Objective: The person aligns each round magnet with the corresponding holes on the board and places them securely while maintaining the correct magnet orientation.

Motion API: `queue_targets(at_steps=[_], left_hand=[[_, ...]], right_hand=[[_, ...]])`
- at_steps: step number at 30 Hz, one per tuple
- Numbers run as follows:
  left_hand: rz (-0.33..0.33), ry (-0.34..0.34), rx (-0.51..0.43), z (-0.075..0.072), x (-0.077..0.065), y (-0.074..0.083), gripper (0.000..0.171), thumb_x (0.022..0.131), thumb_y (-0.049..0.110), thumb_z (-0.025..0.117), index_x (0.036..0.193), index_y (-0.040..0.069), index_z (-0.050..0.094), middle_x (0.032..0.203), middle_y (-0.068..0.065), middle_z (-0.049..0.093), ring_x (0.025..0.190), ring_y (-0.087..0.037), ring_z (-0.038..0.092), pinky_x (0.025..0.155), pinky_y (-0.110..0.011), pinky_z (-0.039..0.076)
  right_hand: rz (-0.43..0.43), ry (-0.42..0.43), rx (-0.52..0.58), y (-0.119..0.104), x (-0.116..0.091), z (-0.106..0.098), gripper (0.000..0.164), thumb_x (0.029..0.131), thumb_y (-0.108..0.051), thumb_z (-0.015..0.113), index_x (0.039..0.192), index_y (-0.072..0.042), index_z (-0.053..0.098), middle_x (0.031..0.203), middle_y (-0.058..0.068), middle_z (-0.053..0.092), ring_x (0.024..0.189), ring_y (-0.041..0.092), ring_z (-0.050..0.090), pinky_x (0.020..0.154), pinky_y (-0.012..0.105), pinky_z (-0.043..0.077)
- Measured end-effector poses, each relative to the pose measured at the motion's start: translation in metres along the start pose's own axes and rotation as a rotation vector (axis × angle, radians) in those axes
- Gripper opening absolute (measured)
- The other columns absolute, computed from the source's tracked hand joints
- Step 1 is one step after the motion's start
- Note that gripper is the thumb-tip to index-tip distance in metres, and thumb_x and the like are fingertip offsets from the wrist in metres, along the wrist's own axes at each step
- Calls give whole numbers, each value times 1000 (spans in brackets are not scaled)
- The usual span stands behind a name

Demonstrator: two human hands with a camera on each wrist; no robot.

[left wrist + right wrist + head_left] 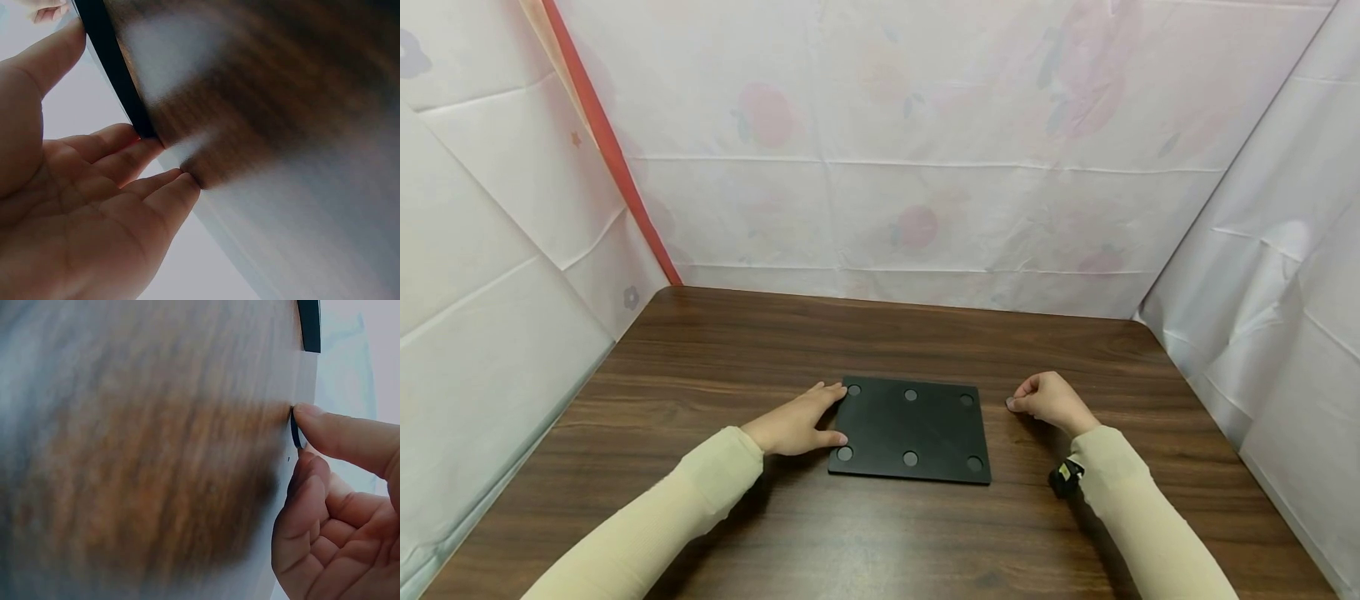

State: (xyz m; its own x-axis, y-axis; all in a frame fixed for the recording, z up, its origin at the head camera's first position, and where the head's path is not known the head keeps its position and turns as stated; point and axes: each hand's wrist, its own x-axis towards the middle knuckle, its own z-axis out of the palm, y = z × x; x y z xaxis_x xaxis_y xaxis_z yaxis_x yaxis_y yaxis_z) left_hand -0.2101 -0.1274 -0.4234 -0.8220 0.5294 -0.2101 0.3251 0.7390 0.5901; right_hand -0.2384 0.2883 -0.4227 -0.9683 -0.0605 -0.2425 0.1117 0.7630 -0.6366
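Note:
A flat black rectangular board (913, 429) lies on the table, with several round grey spots (911, 396) along its far and near edges. Whether these are discs or recesses I cannot tell. At the board's left edge, my left hand (796, 421) rests with its thumb and fingers spread, fingertips touching the edge. To the right of the board, apart from it, my right hand (1051, 402) pinches a small thin dark disc (296, 428) between thumb and fingers, close to the tabletop. The other fingers of that hand are curled.
The brown wood-grain table (760, 333) extends around the board on all sides. White patterned curtains (880, 208) hang behind it and at both sides. A red strip (610, 146) runs down the back left corner. A black device (1064, 477) is strapped at the right wrist.

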Motion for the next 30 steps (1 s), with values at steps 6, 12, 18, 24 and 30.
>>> queue_targets(at_steps=[6, 12, 18, 24, 30], left_hand=[[-1, -4, -4, 0, 0, 0, 80, 92, 33, 69, 154, 4, 28, 163, -13, 20, 152, -38, 9, 120, -58, 19], [-1, -5, 1, 1, 1, -2, 80, 92, 34, 69, 154, 5, 28, 164, -12, 19, 152, -37, 9, 120, -58, 19], [3, -7, 6, 0, 1, -2, 79, 93, 34, 68, 154, 4, 27, 164, -13, 19, 152, -38, 9, 120, -58, 19], [7, -7, 9, -2, 1, -2, 79, 93, 33, 68, 154, 3, 27, 163, -15, 19, 152, -40, 9, 119, -59, 19], [13, -4, 3, -1, 2, -3, 79, 93, 33, 68, 154, 2, 28, 163, -16, 19, 151, -40, 9, 119, -60, 18]], right_hand=[[-16, -4, 20, 1, 0, 0, 18, 91, -21, 70, 90, -2, 68, 83, 8, 63, 70, 19, 55, 63, 31, 48], [-30, 3, 25, 2, 1, -1, 15, 93, -16, 66, 88, -2, 69, 86, 9, 66, 70, 19, 56, 64, 31, 49], [-45, 5, 8, 2, 2, -3, 16, 97, -12, 61, 87, -1, 68, 83, 9, 65, 66, 18, 54, 60, 32, 48], [-55, -8, 14, -2, -1, -5, 17, 97, -12, 61, 88, 0, 69, 85, 10, 67, 67, 18, 55, 62, 31, 49], [-68, -21, 19, -5, -2, -7, 19, 98, -13, 60, 92, 2, 70, 90, 13, 68, 72, 19, 58, 65, 31, 52]])
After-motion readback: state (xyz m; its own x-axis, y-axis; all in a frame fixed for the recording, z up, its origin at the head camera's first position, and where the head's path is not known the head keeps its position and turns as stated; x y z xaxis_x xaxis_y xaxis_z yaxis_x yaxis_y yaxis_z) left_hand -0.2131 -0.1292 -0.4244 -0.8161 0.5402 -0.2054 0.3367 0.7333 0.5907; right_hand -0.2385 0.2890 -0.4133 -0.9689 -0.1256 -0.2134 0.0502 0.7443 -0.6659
